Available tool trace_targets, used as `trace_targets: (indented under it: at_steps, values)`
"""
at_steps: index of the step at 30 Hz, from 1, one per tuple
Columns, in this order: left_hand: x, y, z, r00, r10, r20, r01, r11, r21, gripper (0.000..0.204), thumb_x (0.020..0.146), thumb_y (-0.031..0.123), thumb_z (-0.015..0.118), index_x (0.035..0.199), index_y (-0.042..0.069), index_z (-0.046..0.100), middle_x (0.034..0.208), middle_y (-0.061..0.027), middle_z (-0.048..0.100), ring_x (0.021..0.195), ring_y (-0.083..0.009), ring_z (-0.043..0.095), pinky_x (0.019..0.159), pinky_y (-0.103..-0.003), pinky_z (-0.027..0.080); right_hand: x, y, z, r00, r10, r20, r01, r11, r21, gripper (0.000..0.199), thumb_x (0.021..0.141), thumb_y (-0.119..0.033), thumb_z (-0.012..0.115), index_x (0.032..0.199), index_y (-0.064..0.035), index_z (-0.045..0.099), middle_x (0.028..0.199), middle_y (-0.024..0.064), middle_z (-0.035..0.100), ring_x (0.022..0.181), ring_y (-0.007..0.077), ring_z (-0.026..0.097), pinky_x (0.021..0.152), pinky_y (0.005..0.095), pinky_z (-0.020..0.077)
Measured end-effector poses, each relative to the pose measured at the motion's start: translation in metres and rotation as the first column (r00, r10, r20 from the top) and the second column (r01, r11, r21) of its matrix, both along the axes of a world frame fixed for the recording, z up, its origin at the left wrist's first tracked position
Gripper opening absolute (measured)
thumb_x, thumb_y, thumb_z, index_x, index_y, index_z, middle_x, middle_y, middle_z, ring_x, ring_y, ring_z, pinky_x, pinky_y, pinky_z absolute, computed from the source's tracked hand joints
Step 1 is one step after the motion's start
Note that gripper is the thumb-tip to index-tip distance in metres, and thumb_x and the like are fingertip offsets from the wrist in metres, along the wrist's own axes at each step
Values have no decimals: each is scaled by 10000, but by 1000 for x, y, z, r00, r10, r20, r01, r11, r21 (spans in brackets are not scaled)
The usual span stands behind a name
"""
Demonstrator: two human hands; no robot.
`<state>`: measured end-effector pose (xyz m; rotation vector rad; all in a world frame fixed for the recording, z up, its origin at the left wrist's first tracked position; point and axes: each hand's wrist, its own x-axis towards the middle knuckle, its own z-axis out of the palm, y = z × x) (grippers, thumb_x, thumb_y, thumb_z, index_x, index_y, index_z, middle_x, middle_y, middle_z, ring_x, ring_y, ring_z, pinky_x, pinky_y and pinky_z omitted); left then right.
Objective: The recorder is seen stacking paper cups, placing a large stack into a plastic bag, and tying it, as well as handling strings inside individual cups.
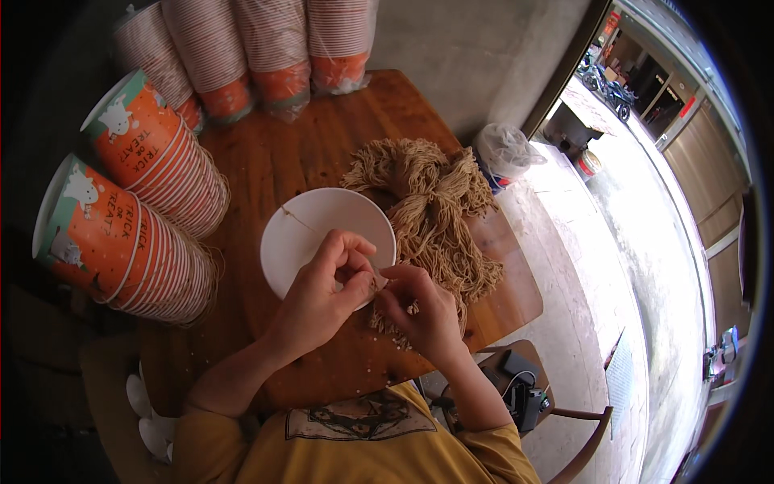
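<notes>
Pinching noodle strands (385,278) between my left hand (326,286) and right hand (419,306), both grips closed, over white bowl (298,234); noodle pile (431,210) runs away across bench (282,161); cup stacks (153,210) left.

a round wooden table (322,153) stands by a grey concrete wall (468,48), beside a sunlit pavement (645,242).

white bowl (310,230) | tilted on table | tan noodle pile (431,214) | touching right
</notes>
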<state>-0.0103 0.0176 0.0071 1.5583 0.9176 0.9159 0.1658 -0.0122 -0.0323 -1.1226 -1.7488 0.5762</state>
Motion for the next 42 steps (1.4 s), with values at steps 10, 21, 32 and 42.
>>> trace_targets:
  at_steps: [10,21,32,42]
  values:
    - [0,-2,-4,999,25,-22,-24,998,60,230,901,12,547,1113,41,463,829,-6,544,776,-66,531,667,-234,441,-2,4,-9,998,-57,-13,57,998,39,247,851,-58,660,1083,-55,574,761,62,636,617,181,622,571,291,501]
    - [-1,-3,-4,999,40,-20,-39,998,55,229,899,8,553,1108,41,467,821,-8,529,760,-61,516,664,-233,446,-2,8,-8,979,-70,193,-2,937,350,292,803,0,667,1073,-51,569,764,82,624,645,226,626,572,332,507]
    - [-5,-2,2,975,25,-219,31,968,248,271,846,-26,596,1085,41,485,854,-79,551,799,-195,574,713,-325,486,-6,4,-18,996,-70,-51,74,994,81,190,813,6,662,982,-28,582,788,103,644,683,254,648,591,325,513]
    - [-7,2,-3,910,202,-362,27,843,537,162,802,-23,621,890,33,498,881,-112,536,864,-304,553,743,-403,458,1,4,-16,999,-29,-29,33,990,137,180,836,5,659,1009,-1,609,855,84,658,677,125,642,607,252,510]
